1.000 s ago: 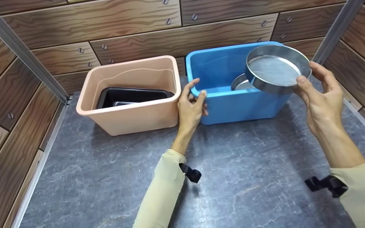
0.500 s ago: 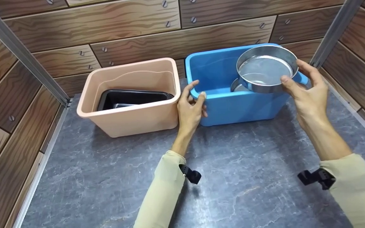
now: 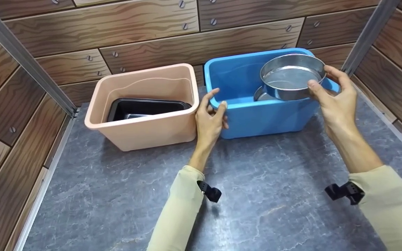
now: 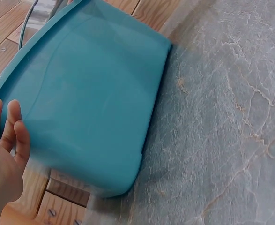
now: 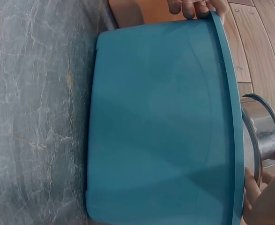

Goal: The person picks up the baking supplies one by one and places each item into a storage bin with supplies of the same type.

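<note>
My right hand [image 3: 339, 104] holds a round, shallow metal sieve [image 3: 293, 94] by its right edge, thumb at the near side and fingers at the far side. The sieve overlaps the right part of the blue bin [image 3: 263, 120] in the head view, low over its opening. A second round metal piece [image 3: 262, 94] shows inside the bin, mostly hidden by the sieve and front wall. My left hand [image 3: 208, 120] grips the bin's front left corner at the rim. In the right wrist view the sieve [image 5: 266, 133] stands above the rim.
A peach bin [image 3: 152, 134] stands to the left of the blue one, with a black rectangular tray [image 3: 152, 104] lying in it. Wood-patterned walls [image 3: 145, 21] enclose the back and sides. Both bins rest on a grey marbled tabletop [image 3: 134, 195].
My right hand has carried the sieve leftward and a little down, so it is now lower over the blue bin. The left hand stays at the bin's corner.
</note>
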A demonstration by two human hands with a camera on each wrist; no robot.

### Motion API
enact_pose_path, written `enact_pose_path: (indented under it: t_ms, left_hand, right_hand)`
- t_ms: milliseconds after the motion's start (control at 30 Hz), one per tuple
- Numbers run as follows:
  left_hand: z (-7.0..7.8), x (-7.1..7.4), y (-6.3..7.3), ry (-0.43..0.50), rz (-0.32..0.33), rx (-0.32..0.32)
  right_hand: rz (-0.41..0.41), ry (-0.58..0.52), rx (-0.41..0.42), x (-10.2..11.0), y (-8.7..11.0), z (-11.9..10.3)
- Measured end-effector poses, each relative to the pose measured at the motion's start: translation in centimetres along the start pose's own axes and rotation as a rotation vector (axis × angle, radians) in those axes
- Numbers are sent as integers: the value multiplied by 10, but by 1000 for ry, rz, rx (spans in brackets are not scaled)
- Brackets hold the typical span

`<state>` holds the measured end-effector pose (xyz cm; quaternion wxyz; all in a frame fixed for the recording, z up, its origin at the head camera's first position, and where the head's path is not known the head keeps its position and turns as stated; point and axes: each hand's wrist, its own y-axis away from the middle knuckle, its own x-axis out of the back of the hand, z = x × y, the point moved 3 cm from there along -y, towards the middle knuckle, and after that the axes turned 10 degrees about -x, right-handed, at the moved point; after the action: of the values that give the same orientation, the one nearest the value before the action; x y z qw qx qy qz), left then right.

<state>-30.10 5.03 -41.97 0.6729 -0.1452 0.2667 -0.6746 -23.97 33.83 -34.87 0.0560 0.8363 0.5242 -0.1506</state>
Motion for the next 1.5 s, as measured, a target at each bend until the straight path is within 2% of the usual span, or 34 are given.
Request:
enact_pose_path:
  t_ms: [267,533,967,1067,1233,1500]
  left_hand:
    - [0,0,2,-37,-11,-3]
    - [0,0,0,-22,-4,2]
    - [1,1,0,-5,-2,1]
    - [1,0,0,-15,0,-3]
    - [2,-1,0,-32,-9,-8]
    - [2,1,1,-32,-9,-1]
  right_hand:
    - [40,82,20,-2,-8,2]
    - [111,361,76,-6,-17,0]
    - [93,452,75,-11,-18,2]
    - [94,410,69,-11,-17,4]
    - [79,224,74,-7,-14,7]
    - [54,157,98,-3,-13,9]
